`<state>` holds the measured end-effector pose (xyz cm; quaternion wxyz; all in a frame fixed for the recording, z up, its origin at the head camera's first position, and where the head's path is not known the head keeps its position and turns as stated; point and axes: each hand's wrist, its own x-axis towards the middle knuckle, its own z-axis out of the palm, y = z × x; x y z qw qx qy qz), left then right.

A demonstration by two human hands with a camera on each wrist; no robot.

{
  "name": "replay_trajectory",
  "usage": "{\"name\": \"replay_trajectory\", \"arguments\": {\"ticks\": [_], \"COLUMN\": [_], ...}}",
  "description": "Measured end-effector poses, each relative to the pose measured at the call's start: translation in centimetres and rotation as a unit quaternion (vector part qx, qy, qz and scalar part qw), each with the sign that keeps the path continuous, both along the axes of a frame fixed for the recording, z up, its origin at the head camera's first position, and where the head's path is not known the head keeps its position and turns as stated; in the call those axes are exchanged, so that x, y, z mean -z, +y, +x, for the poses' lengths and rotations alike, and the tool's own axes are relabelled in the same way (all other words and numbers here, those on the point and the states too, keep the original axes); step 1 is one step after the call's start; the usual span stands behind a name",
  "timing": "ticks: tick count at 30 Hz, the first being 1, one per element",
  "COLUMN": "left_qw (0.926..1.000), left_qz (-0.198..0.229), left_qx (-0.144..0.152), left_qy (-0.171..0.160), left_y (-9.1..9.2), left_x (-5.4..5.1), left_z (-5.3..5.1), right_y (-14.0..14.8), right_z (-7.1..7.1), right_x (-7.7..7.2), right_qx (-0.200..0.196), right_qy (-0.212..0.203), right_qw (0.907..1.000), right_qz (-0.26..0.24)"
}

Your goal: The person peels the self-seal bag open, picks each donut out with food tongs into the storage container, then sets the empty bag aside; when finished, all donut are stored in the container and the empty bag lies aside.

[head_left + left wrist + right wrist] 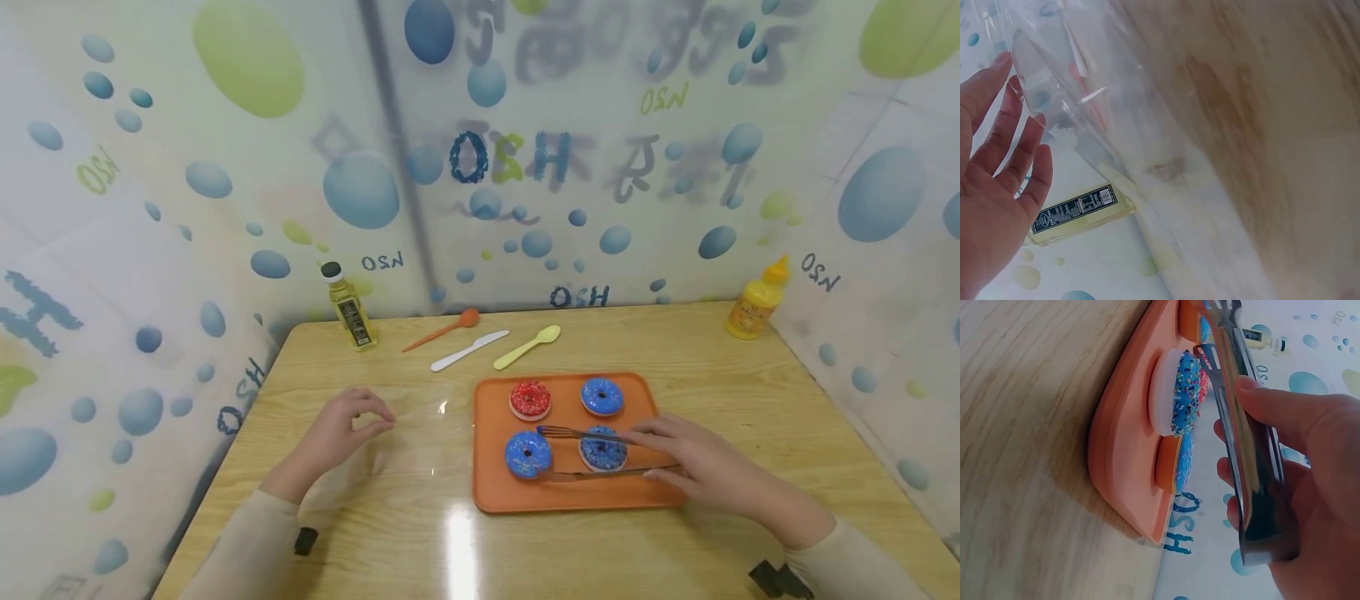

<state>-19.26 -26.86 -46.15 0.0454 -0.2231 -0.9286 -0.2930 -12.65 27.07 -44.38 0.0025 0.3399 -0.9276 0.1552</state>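
Note:
My left hand (341, 433) is raised over the left of the table, its thumb and fingertips at the edge of a clear plastic bag (1110, 125), which they seem to pinch. The bag is hard to make out in the head view. In my right hand (708, 467) I grip metal tongs (1250, 481) with fork-shaped ends. The tongs' arms stand apart over the orange tray (487, 496), on either side of a blue sprinkled toy donut (603, 450). A blue drizzled donut (528, 455) lies near the tips. Behind them are a red donut (530, 400) and another blue donut (602, 396).
An orange spoon (442, 331), a white knife (470, 351) and a yellow spoon (527, 347) lie behind the tray. An oil bottle (351, 310) stands back left, a yellow squeeze bottle (756, 302) back right. Patterned curtains (517, 250) border the table.

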Motion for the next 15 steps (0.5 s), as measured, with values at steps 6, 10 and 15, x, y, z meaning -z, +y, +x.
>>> {"name": "replay_trajectory", "arguments": {"ticks": [6,10,15], "left_qw": [0.9999,0.9997,0.9994], "left_qz": [-0.012,-0.024,-0.034], "left_qx": [-0.004,-0.002,0.003], "left_qy": [0.003,0.004,-0.002], "left_y": [-0.4,-0.6,-0.7], "left_x": [0.3,0.5,0.9], "left_z": [0.1,-0.1,-0.3], "right_y": [0.6,1.4,2.7], "right_z": [1.0,1.5,1.1], "right_x": [0.4,0.8,1.8], "right_qx": [0.042,0.081,0.113], "right_qy": [-0.010,0.016,0.065], "right_qw": [0.9972,0.9917,0.9836], "right_qz": [-0.061,-0.099,-0.125]}}
